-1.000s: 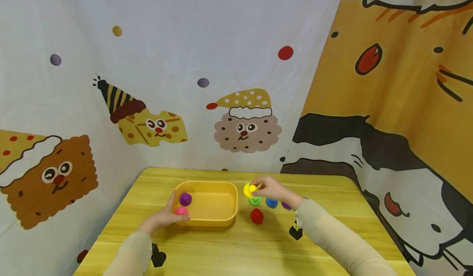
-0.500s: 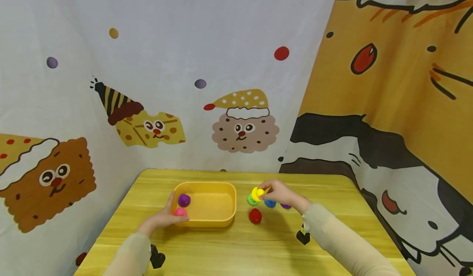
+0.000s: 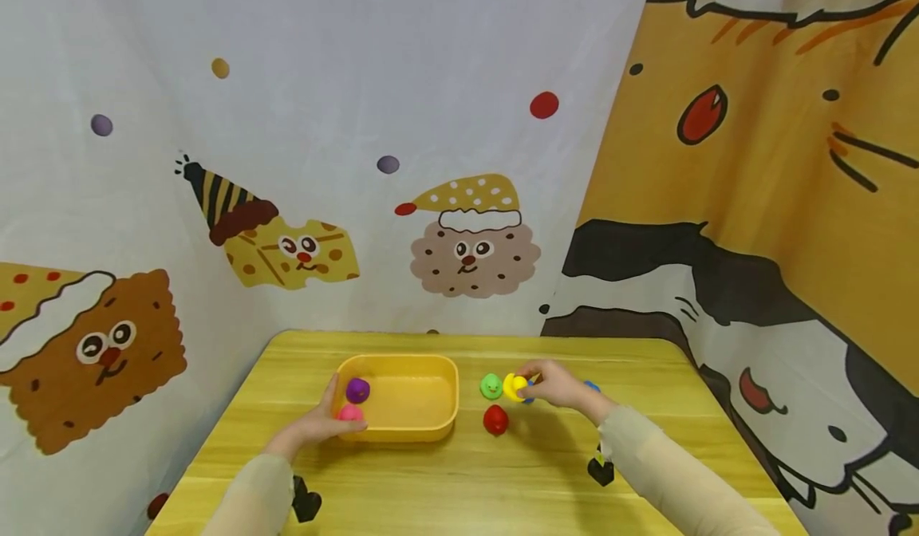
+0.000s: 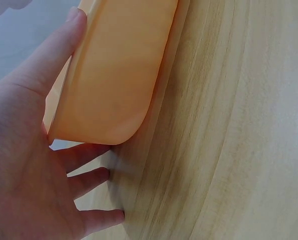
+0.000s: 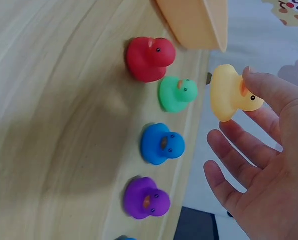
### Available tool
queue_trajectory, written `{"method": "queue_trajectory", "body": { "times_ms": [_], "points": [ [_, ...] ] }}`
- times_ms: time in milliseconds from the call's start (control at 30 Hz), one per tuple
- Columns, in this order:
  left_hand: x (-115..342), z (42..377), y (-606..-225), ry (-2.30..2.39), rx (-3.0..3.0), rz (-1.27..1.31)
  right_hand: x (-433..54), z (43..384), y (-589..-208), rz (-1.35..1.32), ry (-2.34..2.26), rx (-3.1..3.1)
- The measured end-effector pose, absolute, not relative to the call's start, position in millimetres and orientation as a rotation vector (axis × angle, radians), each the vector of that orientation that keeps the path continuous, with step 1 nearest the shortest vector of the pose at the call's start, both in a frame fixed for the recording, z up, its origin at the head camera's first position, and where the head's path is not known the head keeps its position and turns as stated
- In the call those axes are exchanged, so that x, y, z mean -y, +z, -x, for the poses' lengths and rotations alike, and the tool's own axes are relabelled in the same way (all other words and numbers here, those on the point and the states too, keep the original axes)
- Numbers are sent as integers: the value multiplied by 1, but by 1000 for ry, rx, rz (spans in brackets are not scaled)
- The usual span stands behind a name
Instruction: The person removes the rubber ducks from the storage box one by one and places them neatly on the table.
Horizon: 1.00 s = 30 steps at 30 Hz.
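Around the near left corner of a yellow-orange plastic basin [image 3: 412, 396], my left hand [image 3: 311, 424] holds with the thumb at the front rim and fingers on the outer side. A purple rubber duck [image 3: 357, 390] and a pink rubber duck [image 3: 352, 413] sit inside its left end. My right hand [image 3: 563, 387] pinches a yellow rubber duck [image 5: 224, 94] between thumb and fingers, raised over the table. On the table stand a red duck [image 5: 147, 60], a green duck [image 5: 178, 94], a blue duck [image 5: 161, 145] and a purple duck [image 5: 146, 199].
A blue thing [image 3: 592, 386] peeks out behind the right wrist. The wooden table [image 3: 431, 488] ends at a curtain [image 3: 301, 153] with cartoon prints. Black wrist devices hang under both cuffs.
My right hand has carried the yellow duck rightward, from over the green duck to in front of the blue one. My left hand stays on the basin.
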<state>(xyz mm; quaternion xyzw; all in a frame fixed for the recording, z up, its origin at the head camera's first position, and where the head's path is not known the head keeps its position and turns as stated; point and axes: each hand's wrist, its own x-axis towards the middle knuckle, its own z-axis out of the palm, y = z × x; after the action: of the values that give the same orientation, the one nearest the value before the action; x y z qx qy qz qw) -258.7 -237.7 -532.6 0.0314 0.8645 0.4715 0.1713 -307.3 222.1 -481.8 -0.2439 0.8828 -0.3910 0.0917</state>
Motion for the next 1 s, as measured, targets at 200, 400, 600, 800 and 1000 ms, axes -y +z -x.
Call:
{"method": "queue_trajectory", "body": {
  "times_ms": [200,400,600,800,1000],
  "points": [
    [236,260,-527,1327,-2471,-111,-230,305,-492,677,-1135,-2656],
    [236,260,-527,1328,-2463,-122,-235,300,-507,640,-1142,-2657],
    [240,269,-542,1358,-2442,-85,-240,296,-520,654,-1126,-2683],
    [243,275,-548,1366,-2440,-72,-244,294,-531,613,-1126,-2706],
    [237,264,-533,1325,-2459,-71,-245,290,-541,554,-1130,-2719]
  ]
}}
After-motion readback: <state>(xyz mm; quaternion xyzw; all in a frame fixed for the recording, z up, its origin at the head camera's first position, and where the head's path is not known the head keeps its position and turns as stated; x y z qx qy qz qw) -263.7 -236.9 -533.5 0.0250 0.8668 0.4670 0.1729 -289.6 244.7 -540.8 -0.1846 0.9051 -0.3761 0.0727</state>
